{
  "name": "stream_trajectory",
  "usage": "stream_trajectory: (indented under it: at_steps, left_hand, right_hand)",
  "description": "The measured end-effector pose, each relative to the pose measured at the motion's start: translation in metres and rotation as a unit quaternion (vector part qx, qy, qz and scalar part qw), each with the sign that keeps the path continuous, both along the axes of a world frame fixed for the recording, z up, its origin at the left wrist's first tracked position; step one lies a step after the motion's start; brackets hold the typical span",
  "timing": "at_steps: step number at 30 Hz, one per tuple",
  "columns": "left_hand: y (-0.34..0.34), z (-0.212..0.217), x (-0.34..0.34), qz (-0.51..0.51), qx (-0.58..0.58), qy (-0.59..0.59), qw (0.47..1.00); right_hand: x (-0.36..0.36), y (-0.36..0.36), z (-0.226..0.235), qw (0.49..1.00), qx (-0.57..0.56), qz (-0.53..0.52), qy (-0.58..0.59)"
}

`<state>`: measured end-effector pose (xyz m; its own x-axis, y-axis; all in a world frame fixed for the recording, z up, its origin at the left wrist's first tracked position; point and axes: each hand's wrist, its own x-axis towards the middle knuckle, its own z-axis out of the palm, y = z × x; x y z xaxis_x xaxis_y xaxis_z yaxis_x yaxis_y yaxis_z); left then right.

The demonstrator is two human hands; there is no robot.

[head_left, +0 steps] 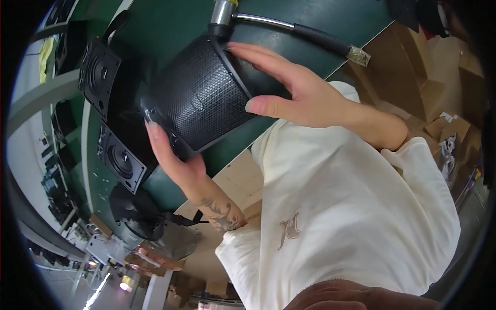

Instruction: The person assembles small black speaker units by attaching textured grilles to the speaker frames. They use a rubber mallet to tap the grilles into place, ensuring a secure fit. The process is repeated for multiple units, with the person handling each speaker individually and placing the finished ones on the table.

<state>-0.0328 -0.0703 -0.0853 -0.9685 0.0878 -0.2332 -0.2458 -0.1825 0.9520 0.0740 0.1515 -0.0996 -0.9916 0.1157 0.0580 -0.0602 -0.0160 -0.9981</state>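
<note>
While both hands close around it, the black speaker [199,98] with the mesh grille sits at upper centre of the frame, tilted, above the green table [170,26]. The left hand [173,157] cups the speaker's lower left end from below, palm against the rim, fingertips curling up over the edge; the grip is wrapped on the cabinet, not pinched. The right hand [289,88] lies across the speaker's upper right end, fingers spread flat along the dark side, thumb pressed against the grille's edge. Held between the two hands; whether the speaker also rests on the table I cannot tell.

At top centre of the frame, just above the speaker, stands a metal cylinder [223,11] with a chrome lever [305,28] running right, its black grip ending in a clear tip. To the left, two more speakers with bare cones: one [99,77] at upper left, another [121,161] below it at mid-left, both lying on the table near the held unit. Lower left, a black rounded object [135,209] lies at the table's end, detail unclear. Cardboard boxes [413,67] fill the upper right. The person's cream sleeved shirt [351,206] takes up the lower right. A tattoo [219,212] shows on the left forearm.
</note>
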Motion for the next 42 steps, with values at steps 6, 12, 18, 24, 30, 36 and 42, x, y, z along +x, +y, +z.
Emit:
stream_trajectory:
  at_steps: [6, 12, 18, 24, 30, 36, 42]
  left_hand:
    - [-0.002, -0.003, 0.005, 0.022, 0.011, -0.007, 1.0]
    - [-0.005, -0.008, 0.009, 0.041, 0.004, 0.009, 0.999]
    - [-0.003, -0.008, 0.013, 0.044, 0.021, 0.023, 0.999]
    - [0.006, -0.005, 0.022, 0.028, -0.039, 0.059, 0.997]
    - [0.004, -0.012, 0.02, -0.071, -0.083, 0.262, 0.959]
    - [0.02, -0.013, 0.022, -0.078, -0.12, 0.342, 0.929]
    - [0.04, 0.0, 0.034, -0.017, -0.019, 0.249, 0.968]
  right_hand:
    - [-0.006, -0.002, -0.013, 0.998, -0.036, 0.045, 0.03]
    - [-0.009, 0.003, -0.02, 0.993, -0.109, 0.048, 0.022]
    - [-0.011, -0.004, -0.018, 0.997, -0.078, 0.0, 0.01]
    - [-0.012, -0.005, -0.011, 0.999, -0.033, 0.018, 0.036]
    - [-0.013, 0.021, -0.002, 0.983, 0.091, 0.074, 0.138]
    - [-0.014, 0.019, -0.004, 0.988, 0.03, -0.001, 0.152]
    - [-0.027, -0.005, 0.006, 0.988, -0.026, -0.078, 0.129]
